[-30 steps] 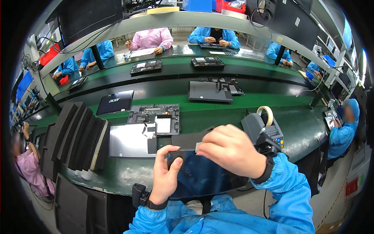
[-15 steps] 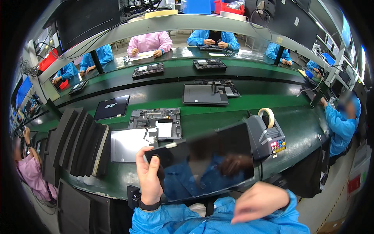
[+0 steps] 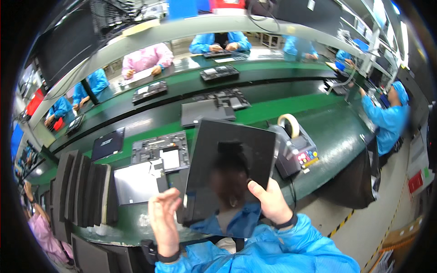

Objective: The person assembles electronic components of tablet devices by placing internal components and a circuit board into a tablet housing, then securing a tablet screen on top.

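Note:
A glossy black screen panel (image 3: 207,157) is tilted up in front of me, with dark reflections across its face. My right hand (image 3: 275,202) grips it at its lower right edge, thumb on the front and the other fingers mostly hidden behind. Beside the panel's lower left edge, my left hand (image 3: 165,223) is raised with its fingers apart and holds nothing. On the green bench (image 3: 332,150) past my left hand lie a pale silvery panel (image 3: 136,182) and an opened device chassis (image 3: 152,146) with exposed parts.
Black foam sheets (image 3: 82,189) stand in a row at the left. A grey tape dispenser (image 3: 287,157) sits right of the panel. Farther back are a dark lid (image 3: 108,144), a grey panel (image 3: 205,113) and more opened devices (image 3: 219,73). Co-workers (image 3: 148,61) sit around the bench.
The screen panel has turned from lying wide to standing taller. My right hand has come up and taken its right edge; my left hand has let go. The view has shifted to the right.

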`<state>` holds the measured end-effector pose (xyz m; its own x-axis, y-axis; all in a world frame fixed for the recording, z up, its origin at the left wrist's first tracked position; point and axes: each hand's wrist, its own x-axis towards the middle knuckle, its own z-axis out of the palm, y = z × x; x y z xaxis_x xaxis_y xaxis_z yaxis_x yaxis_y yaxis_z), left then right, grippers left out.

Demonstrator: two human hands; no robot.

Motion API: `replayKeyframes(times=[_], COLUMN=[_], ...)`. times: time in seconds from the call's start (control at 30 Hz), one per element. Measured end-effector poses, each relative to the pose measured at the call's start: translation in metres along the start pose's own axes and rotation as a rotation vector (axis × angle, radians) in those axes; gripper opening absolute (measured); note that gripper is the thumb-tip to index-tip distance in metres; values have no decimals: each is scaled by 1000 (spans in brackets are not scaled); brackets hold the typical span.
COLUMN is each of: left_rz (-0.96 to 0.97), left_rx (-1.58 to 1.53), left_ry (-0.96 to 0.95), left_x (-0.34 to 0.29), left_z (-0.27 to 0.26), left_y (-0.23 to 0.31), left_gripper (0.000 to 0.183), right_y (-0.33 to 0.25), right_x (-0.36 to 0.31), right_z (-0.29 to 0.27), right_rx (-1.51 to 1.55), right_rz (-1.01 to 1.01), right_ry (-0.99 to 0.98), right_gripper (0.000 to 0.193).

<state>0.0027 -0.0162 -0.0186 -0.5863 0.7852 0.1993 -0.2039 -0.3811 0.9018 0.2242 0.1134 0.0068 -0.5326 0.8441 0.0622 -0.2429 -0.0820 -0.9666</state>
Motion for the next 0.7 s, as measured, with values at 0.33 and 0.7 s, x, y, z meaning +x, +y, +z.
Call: replayKeyframes(times=[0.33,0.7], left_rz=[-208,-230], left_rx=[0,76], left_ry=[6,24], left_x=[-1,-2], left_z=[58,46], left_y=[-15,-25], left_gripper=[39,29], right_y=[24,12], right_x=[-29,-24], right_z=[-126,-133], right_rx=[-360,-445], right_rz=[-90,-405], right_ry=[942,834], right_gripper=[25,11])
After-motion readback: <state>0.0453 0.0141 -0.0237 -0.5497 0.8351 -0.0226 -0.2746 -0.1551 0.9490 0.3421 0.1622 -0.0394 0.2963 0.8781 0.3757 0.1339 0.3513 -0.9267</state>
